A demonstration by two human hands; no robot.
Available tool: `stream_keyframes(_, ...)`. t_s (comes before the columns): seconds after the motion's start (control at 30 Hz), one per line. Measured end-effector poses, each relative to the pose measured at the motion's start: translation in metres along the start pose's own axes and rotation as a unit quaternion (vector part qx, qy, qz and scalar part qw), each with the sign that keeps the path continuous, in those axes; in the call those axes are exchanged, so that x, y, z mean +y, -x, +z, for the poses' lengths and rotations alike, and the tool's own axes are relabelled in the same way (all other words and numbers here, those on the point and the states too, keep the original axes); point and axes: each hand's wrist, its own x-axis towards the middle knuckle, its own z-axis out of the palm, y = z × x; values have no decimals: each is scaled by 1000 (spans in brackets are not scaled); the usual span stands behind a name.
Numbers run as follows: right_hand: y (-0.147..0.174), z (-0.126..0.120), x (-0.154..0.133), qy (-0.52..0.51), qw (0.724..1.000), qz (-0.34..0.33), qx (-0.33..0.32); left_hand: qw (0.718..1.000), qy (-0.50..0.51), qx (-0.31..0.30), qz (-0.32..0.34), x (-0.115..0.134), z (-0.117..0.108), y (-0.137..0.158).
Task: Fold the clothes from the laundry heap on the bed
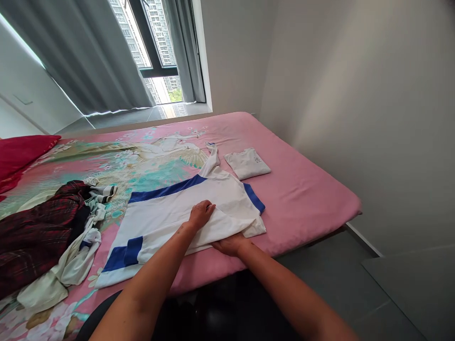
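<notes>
A white shirt with blue bands (pixel 159 215) lies spread on the near side of the bed, its near edge partly folded over. On top of the fabric, my left hand (pixel 202 214) is closed, its curled fingers gripping the cloth. My right hand (pixel 232 244) holds the shirt's near edge from below, palm up, with some fingertips hidden under the fabric. One sleeve stretches away toward the far side, ending in a small blue trim. Just beyond the shirt sits a folded off-white garment (pixel 248 164) with a small dark print.
The bed (pixel 302 189) has a pink sheet with a floral and bird pattern. At left lies a pile of clothes (pixel 46 227), including dark red plaid. A red pillow (pixel 24 156) rests behind it. Grey curtains (pixel 88 57) flank the window; a wall (pixel 355 118) stands at right.
</notes>
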Motion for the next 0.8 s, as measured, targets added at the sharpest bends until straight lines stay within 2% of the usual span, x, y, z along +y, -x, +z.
stream_keyframes(0.17,16,-1,1,24,999,40,1,999,0,47,-13,-5,10,4)
stream_keyframes(0.3,62,0,6,88,989,122,10,998,7,63,-12,-6,14,6)
stream_keyframes(0.37,88,-3,6,117,982,142,35,998,11,66,-15,-6,14,7)
stream_keyframes(0.47,110,-14,5,121,975,151,112,998,19,60,-19,-5,13,6)
stream_keyframes(0.6,97,-32,15,117,958,162,207,999,27,38,-25,-6,9,2)
stream_keyframes(0.7,76,-36,32,130,953,150,227,999,30,19,-32,-6,4,1)
stream_keyframes(0.8,70,-32,47,115,958,129,230,999,31,14,-40,-6,4,1)
